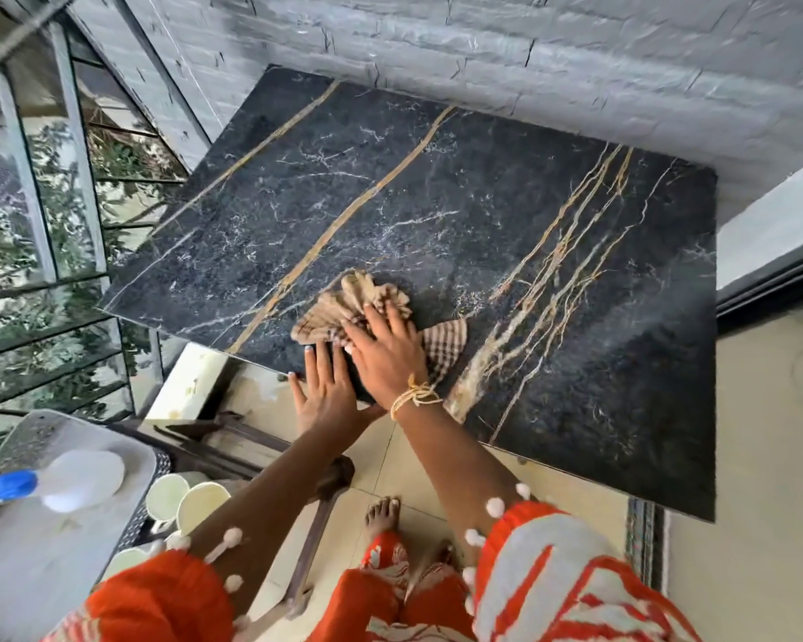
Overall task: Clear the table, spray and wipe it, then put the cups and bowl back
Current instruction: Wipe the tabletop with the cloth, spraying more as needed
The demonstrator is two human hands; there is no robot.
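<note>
Head camera: the right hand (383, 352) presses flat, fingers spread, on one bunched checked cloth (344, 312) near the front edge of the dark marble table (436, 201); the left hand (325, 396) lies open, bracing that edge. The table carries nothing else. Two cups (188, 500), perhaps a third, wait with one spray bottle (42, 484) at lower left. Careless strokes could leave the far corners unwiped.
</note>
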